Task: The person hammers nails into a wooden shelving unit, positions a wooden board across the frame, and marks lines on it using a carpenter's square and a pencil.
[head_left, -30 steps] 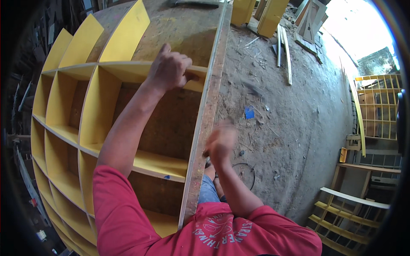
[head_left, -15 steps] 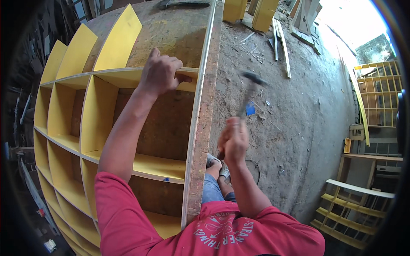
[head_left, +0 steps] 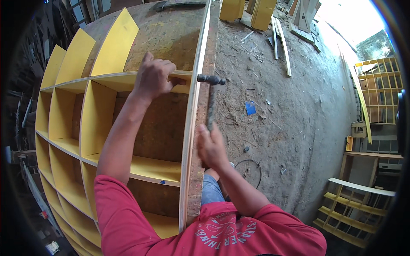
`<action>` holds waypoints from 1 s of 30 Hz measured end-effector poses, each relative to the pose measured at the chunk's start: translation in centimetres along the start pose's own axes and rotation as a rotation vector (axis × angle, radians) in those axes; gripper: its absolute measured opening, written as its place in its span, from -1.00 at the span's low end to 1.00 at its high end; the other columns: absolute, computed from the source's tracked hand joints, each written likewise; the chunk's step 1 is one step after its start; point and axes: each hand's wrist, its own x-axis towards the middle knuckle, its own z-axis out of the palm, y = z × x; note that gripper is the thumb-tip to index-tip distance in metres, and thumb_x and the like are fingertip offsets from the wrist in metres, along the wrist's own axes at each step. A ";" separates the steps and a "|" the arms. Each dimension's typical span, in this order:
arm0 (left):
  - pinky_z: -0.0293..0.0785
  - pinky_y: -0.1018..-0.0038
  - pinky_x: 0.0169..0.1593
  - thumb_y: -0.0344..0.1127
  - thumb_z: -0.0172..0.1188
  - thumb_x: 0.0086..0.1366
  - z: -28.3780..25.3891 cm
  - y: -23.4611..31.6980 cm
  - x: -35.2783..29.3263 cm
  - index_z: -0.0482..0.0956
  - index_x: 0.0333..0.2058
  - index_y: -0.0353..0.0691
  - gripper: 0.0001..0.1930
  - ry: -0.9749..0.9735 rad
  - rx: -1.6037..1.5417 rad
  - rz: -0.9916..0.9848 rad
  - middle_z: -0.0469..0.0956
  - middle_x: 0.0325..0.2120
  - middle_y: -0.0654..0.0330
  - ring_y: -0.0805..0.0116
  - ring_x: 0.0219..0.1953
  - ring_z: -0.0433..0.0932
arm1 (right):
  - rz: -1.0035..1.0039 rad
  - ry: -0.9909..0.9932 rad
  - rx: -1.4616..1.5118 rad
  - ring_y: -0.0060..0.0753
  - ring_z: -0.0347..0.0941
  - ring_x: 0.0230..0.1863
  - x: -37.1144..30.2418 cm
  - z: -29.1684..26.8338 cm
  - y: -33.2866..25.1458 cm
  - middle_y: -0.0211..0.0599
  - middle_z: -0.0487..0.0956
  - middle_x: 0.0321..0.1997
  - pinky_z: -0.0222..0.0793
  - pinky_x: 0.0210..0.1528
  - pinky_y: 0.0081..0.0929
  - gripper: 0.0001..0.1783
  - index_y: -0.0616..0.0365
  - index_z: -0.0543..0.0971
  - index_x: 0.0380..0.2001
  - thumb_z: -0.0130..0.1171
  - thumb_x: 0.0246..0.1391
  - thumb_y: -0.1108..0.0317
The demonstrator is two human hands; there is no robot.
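Note:
A yellow wooden shelf unit (head_left: 156,167) with many square compartments lies on a worn plywood worktable. Along its right side runs a long pale side board (head_left: 186,153). My left hand (head_left: 154,77) is closed around a yellow crosswise shelf board (head_left: 119,79), close to where it meets the side board. My right hand (head_left: 210,147) grips a hammer (head_left: 211,102) by its dark handle. The hammer's head is at the side board's outer face, level with that crosswise board; whether it touches cannot be made out. Any nail there is too small to see.
Upright yellow dividers (head_left: 115,45) rise beyond the crosswise board. A dark metal tool (head_left: 181,5) lies at the table's far end. On the dirt floor are wood strips (head_left: 282,47), a blue scrap (head_left: 250,108) and a thin hoop (head_left: 259,170). Yellow lattice frames (head_left: 378,85) stand at right.
My right hand has swung the hammer leftward, bringing its head from over the floor to the side board. My left hand keeps its hold on the crosswise board.

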 end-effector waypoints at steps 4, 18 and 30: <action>0.37 0.22 -0.01 -0.10 0.56 0.02 -0.2 0.4 0.7 0.56 -0.54 -0.08 -0.68 0.020 0.022 0.012 0.63 -0.55 0.23 0.21 -0.42 0.65 | -0.075 0.101 -0.100 -0.75 0.06 -0.74 1.4 -1.6 2.1 -0.67 0.25 -0.62 -0.02 -0.75 -0.58 -0.79 0.03 0.40 -0.10 -0.03 0.58 0.14; 0.41 0.29 -0.05 -0.07 0.36 0.19 -2.7 -3.2 -0.8 0.73 -0.33 -0.11 -0.75 0.118 -0.440 -0.232 0.72 -0.45 0.20 0.24 -0.37 0.69 | -0.245 0.017 -0.930 -0.51 0.34 -0.56 3.5 -8.0 -12.2 -0.35 0.45 -0.59 0.28 -0.46 -0.41 -0.74 0.22 0.57 -0.11 0.20 0.45 0.20; 0.35 0.45 -0.38 -0.29 0.19 0.28 -2.9 -5.3 -1.1 0.72 -0.24 -0.24 -0.80 0.176 -0.956 -0.698 0.48 -0.61 0.37 0.58 -0.53 0.39 | -0.349 -0.337 -1.499 -0.49 0.46 -0.62 9.1 -6.6 -24.9 -0.38 0.46 -0.62 0.33 -0.52 -0.38 -0.67 0.14 0.60 -0.01 0.25 0.41 0.11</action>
